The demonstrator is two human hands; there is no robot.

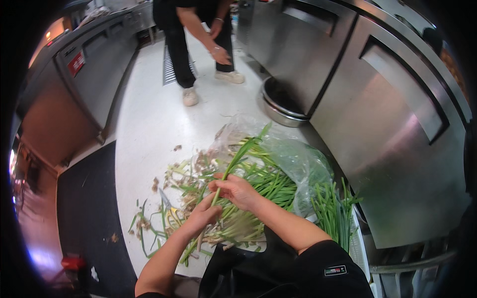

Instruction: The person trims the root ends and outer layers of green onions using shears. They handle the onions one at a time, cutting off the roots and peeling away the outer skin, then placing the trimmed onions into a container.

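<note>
A long green garlic stalk slants up and away between my hands, its leafy tip over the plastic bag. My left hand grips its pale lower part, near the root end. Just above, my right hand holds the stalk between thumb and fingers. Beneath lies a loose heap of green stalks, with a clear plastic bag around its far and right sides. Scissors with yellow handles rest on the floor left of my left hand. Trimmed roots and leaf scraps are scattered there.
A white plastic basket at my right holds upright green stalks. Steel basins stand by the steel refrigerator cabinets. A person in black trousers stands ahead, near a floor drain grate. A black mat lies left.
</note>
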